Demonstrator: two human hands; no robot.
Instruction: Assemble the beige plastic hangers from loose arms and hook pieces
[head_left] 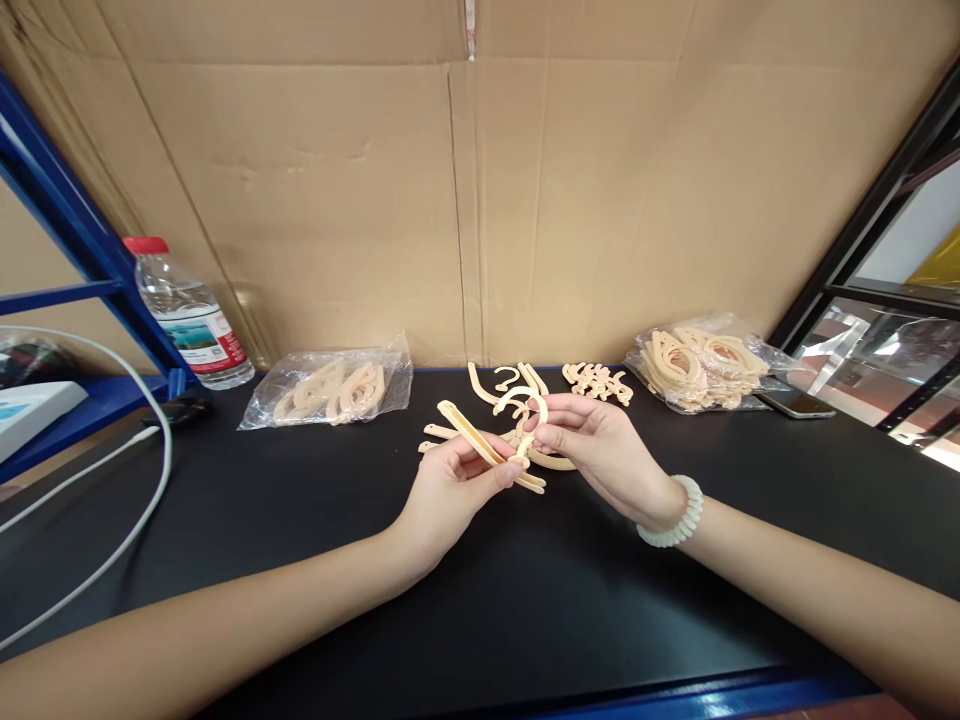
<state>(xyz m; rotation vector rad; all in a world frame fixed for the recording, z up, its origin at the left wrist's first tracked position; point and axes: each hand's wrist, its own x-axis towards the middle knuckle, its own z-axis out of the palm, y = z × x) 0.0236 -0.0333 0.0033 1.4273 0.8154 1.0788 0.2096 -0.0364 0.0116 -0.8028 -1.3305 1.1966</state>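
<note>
Near the middle of the table, my left hand (457, 490) is closed on a long, slim beige plastic arm (471, 432) that looks like part of a folding hanger. A curved beige hook (534, 402) is pinched between the thumb and fingers of my right hand (592, 445). The hook's lower end meets the arm at my left fingertips; whether the two are joined I cannot tell. More beige strips and curved pieces (484, 387) lie on the table just behind and under my hands, partly hidden by them.
A pile of small beige pieces (598, 382) lies behind my right hand. Clear bags of beige parts stand left (330, 385) and right (697, 365), with a phone (799, 402) by the right one. A water bottle (191, 320) and white cable (161, 480) are at left; cardboard (337, 200) stands behind.
</note>
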